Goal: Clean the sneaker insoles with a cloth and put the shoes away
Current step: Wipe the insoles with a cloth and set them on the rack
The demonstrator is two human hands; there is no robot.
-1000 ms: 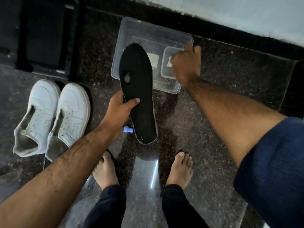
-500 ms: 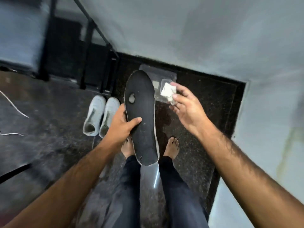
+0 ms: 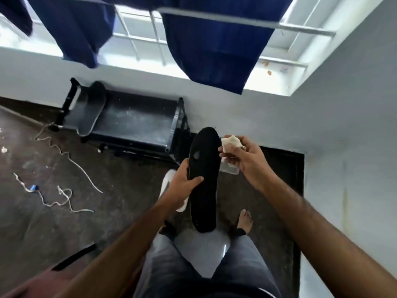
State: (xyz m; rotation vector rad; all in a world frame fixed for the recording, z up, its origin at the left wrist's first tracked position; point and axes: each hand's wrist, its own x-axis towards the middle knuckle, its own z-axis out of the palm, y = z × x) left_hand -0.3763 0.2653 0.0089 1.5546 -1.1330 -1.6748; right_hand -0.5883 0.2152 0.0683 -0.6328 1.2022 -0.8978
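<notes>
— Black insole is up in front of the person now, and the right hand has come back from the box on the floor with a cloth.

— So what does that give the task?

— Both things needed for wiping are in hand; I judge the wipe itself has not begun, since the cloth sits just beside the insole's upper end, not on it.

— How do the grips stand?

— Left hand closes round the insole's middle, thumb across its face, arm reaching forward. Right grip pinches the crumpled cloth between thumb and fingers, wrist bent inward toward the insole.

— And the shoes?

— One white sneaker shows below the left grip, mostly hidden.
</notes>
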